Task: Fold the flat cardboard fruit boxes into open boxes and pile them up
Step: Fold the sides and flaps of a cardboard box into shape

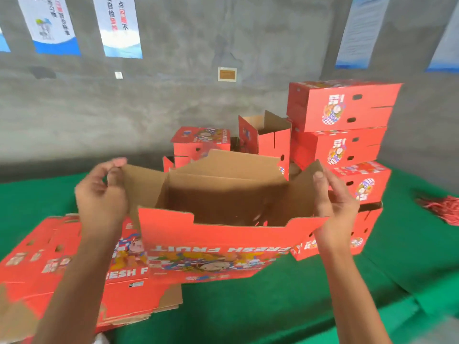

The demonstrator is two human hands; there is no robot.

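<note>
Both hands gripping box flaps.

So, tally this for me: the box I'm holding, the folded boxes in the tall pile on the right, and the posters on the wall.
Held box: 1
Piled boxes: 4
Posters: 5, one cut off at the left edge
Total: 10

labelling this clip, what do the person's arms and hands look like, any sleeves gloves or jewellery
Both forearms are bare up to the frame's lower edge, with no sleeves in view. The left hand and right hand wear no gloves, and no rings, watch or wristband show. Motion blur softens finer detail.
</note>
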